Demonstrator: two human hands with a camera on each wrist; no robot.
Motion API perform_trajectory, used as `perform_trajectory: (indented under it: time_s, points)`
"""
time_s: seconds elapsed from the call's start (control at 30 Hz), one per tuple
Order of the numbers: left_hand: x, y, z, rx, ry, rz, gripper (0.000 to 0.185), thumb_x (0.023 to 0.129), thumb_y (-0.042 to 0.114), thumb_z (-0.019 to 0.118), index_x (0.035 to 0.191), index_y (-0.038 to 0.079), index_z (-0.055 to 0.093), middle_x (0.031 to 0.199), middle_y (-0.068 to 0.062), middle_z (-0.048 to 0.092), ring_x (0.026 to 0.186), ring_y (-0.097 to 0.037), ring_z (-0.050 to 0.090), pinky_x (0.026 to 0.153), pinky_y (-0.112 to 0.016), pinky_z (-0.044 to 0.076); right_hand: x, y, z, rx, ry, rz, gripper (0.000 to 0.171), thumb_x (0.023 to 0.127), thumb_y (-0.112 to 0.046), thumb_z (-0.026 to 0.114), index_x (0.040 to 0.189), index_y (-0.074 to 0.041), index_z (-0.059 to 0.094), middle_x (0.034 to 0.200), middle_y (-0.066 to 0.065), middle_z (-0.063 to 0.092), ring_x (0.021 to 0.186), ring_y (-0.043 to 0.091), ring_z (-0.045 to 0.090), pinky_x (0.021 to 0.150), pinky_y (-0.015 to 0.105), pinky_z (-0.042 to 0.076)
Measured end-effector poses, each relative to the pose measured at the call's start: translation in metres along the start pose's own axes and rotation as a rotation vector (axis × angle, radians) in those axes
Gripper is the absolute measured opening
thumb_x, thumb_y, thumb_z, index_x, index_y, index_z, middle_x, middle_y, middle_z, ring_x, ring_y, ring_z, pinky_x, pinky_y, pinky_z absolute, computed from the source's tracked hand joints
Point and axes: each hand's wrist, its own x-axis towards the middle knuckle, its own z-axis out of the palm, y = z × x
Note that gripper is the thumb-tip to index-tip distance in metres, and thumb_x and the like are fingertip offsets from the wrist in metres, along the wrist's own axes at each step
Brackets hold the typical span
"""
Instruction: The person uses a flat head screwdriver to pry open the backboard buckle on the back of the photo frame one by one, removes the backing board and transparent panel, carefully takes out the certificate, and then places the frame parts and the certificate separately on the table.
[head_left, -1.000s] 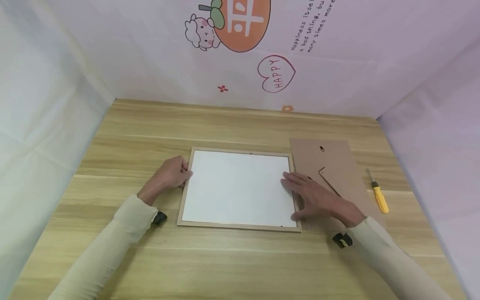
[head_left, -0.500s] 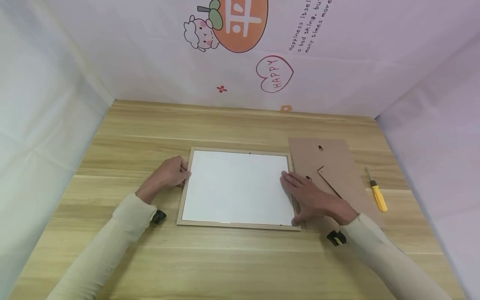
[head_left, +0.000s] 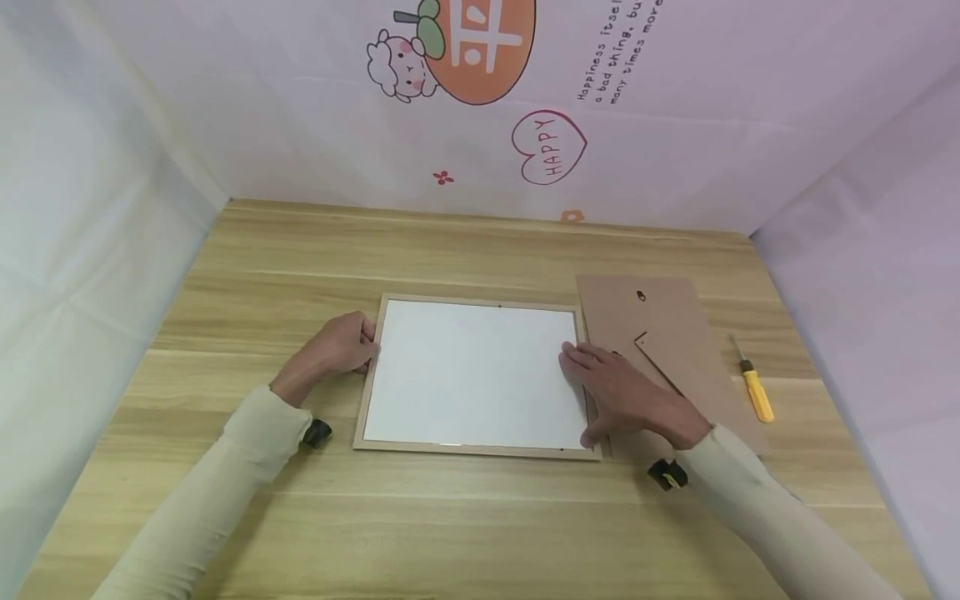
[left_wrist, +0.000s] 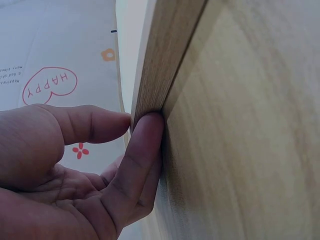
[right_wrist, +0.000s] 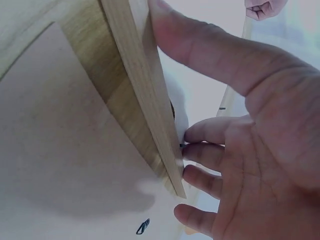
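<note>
A light wooden picture frame [head_left: 480, 451] lies flat on the table, filled by a white sheet [head_left: 472, 375]. At its left side my left hand [head_left: 341, 346] pinches the rim; in the left wrist view the thumb sits at the top edge and the curled fingers [left_wrist: 145, 142] bear against the side and lower edge. My right hand [head_left: 618, 392] rests over the right rim, fingers spread and fairly straight. Its fingertips touch the white sheet's right part, and the thumb [right_wrist: 195, 42] lies near the lower right corner.
Right of the frame lies a brown backing board [head_left: 667, 308] with small dark hangers and a folded-out stand outline, partly under my right arm. Farther right is a yellow-handled screwdriver [head_left: 759, 396]. White fabric walls [head_left: 300, 125] stand behind and at both sides of the wooden table [head_left: 480, 533].
My right wrist has shifted slightly to the left, and its thumb has moved a little on the frame's rim. The left hand keeps its pinch, and the frame has stayed in place.
</note>
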Motion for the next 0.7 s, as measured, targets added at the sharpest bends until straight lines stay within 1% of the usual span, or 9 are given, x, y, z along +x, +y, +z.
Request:
perform_trajectory:
  time_s: [0.13, 0.23, 0.3, 0.4, 0.47, 0.53, 0.6, 0.7]
  points:
    - [-0.001, -0.001, 0.000, -0.012, 0.002, 0.010, 0.016, 0.096, 0.005, 0.053, 0.108, -0.006, 0.052, 0.102, -0.018, 0.058, 0.082, -0.021, 0.065, 0.068, -0.025, 0.054, 0.002, -0.001, -0.002, -0.019, 0.003, 0.008, 0.114, 0.062, -0.041, 0.091, 0.149, 0.005, 0.032, 0.158, 0.022, 0.029, 0.145, 0.044, 0.027, 0.115, 0.060, 0.027]
    - [-0.001, -0.001, -0.001, -0.014, 0.006, 0.018, 0.017, 0.096, 0.005, 0.053, 0.108, -0.007, 0.052, 0.102, -0.019, 0.058, 0.081, -0.021, 0.065, 0.069, -0.026, 0.054, 0.004, 0.000, -0.004, -0.021, 0.014, 0.008, 0.108, 0.065, -0.037, 0.090, 0.149, 0.004, 0.034, 0.158, 0.021, 0.031, 0.145, 0.043, 0.029, 0.117, 0.056, 0.027]
    - [-0.001, -0.002, -0.001, -0.014, 0.006, 0.020, 0.017, 0.096, 0.005, 0.052, 0.108, -0.007, 0.052, 0.102, -0.019, 0.059, 0.081, -0.021, 0.065, 0.068, -0.025, 0.054, 0.005, 0.001, -0.005, -0.016, 0.036, 0.001, 0.103, 0.067, -0.034, 0.090, 0.147, 0.004, 0.038, 0.156, 0.020, 0.035, 0.144, 0.042, 0.032, 0.117, 0.054, 0.029]
    - [0.000, -0.003, -0.001, -0.018, 0.005, 0.014, 0.016, 0.096, 0.005, 0.053, 0.107, -0.006, 0.052, 0.102, -0.018, 0.059, 0.081, -0.021, 0.065, 0.068, -0.025, 0.053, 0.007, 0.003, -0.005, 0.021, 0.082, 0.009, 0.092, 0.069, -0.028, 0.089, 0.144, 0.001, 0.045, 0.152, 0.018, 0.042, 0.141, 0.040, 0.038, 0.115, 0.053, 0.032]
    - [0.001, -0.003, 0.000, -0.026, 0.003, 0.007, 0.016, 0.096, 0.005, 0.053, 0.107, -0.006, 0.052, 0.102, -0.018, 0.059, 0.081, -0.021, 0.065, 0.068, -0.025, 0.054, 0.008, 0.006, -0.005, 0.062, 0.123, 0.016, 0.082, 0.071, -0.022, 0.088, 0.140, -0.002, 0.051, 0.148, 0.015, 0.048, 0.136, 0.037, 0.044, 0.111, 0.052, 0.038]
    - [0.001, -0.004, 0.000, -0.030, 0.003, 0.004, 0.016, 0.096, 0.006, 0.053, 0.107, -0.006, 0.052, 0.102, -0.018, 0.059, 0.081, -0.021, 0.065, 0.068, -0.025, 0.054, 0.010, 0.009, -0.003, 0.078, 0.171, 0.008, 0.071, 0.073, -0.017, 0.086, 0.136, -0.004, 0.056, 0.142, 0.014, 0.055, 0.128, 0.034, 0.052, 0.105, 0.050, 0.045]
    - [0.001, -0.004, 0.001, -0.035, 0.003, 0.005, 0.016, 0.096, 0.005, 0.053, 0.108, -0.006, 0.052, 0.103, -0.018, 0.059, 0.082, -0.021, 0.065, 0.069, -0.026, 0.054, 0.012, 0.012, -0.001, 0.071, 0.222, -0.012, 0.059, 0.077, -0.011, 0.083, 0.132, -0.005, 0.060, 0.134, 0.014, 0.062, 0.119, 0.032, 0.058, 0.097, 0.048, 0.050]
    - [0.001, -0.004, 0.002, -0.034, 0.005, 0.010, 0.016, 0.096, 0.006, 0.053, 0.108, -0.005, 0.052, 0.104, -0.018, 0.059, 0.082, -0.021, 0.065, 0.069, -0.025, 0.054, 0.015, 0.014, 0.002, 0.014, 0.292, -0.043, 0.047, 0.081, -0.005, 0.077, 0.126, -0.005, 0.064, 0.119, 0.014, 0.069, 0.108, 0.028, 0.064, 0.087, 0.043, 0.056]
